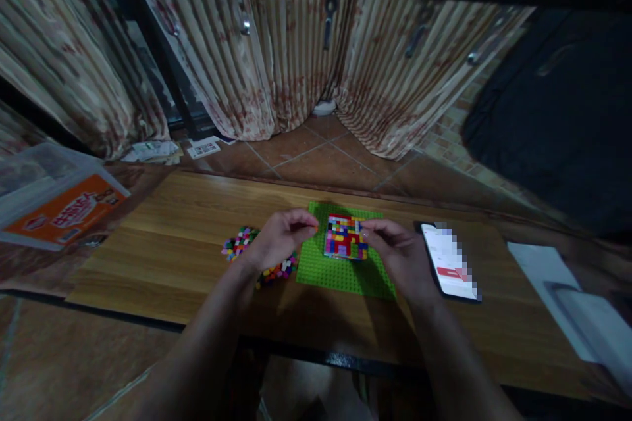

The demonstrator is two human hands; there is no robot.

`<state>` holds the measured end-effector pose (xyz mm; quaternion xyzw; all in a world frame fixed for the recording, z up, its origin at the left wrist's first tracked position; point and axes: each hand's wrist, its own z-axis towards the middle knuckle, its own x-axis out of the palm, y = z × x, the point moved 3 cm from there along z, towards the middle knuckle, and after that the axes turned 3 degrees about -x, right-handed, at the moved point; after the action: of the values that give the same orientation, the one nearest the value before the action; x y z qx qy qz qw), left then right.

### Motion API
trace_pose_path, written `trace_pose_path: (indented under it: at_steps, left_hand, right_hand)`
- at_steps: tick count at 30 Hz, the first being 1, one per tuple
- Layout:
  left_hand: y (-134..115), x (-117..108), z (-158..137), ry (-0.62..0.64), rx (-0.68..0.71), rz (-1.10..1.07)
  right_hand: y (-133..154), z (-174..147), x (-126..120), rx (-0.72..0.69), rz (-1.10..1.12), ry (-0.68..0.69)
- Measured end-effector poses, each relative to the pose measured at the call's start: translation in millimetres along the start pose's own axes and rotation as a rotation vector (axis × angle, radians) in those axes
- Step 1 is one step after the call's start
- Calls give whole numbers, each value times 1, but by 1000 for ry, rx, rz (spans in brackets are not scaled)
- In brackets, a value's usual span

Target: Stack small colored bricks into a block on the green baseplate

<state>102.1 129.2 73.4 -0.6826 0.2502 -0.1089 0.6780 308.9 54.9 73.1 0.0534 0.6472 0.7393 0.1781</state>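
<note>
A green studded baseplate (316,270) lies on the wooden table, and a block of many-coloured toy bricks (345,240) is built up on it. My left hand (281,237) is just left of the block, thumb and forefinger pinched on what looks like a small orange toy brick (315,229). At the block's upper right edge, my right hand (397,250) has its thumb and forefinger closed together; whatever they may hold is too small to make out. Loose toy bricks (241,241) in many colours lie heaped beside and partly behind my left hand and forearm.
On the wooden table (162,243), a phone (447,260) with a lit screen lies right of my right hand. White flat items (553,289) are at the right end. A clear plastic box (54,194) with an orange label stands at far left. Striped curtains (291,59) hang beyond.
</note>
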Motion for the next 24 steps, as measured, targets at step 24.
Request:
trace_pose_path:
  at_steps: [24]
  left_hand:
    - [7,47,-4,115,-173,-562]
  right_hand:
    - [17,-14,20,-352,-289,218]
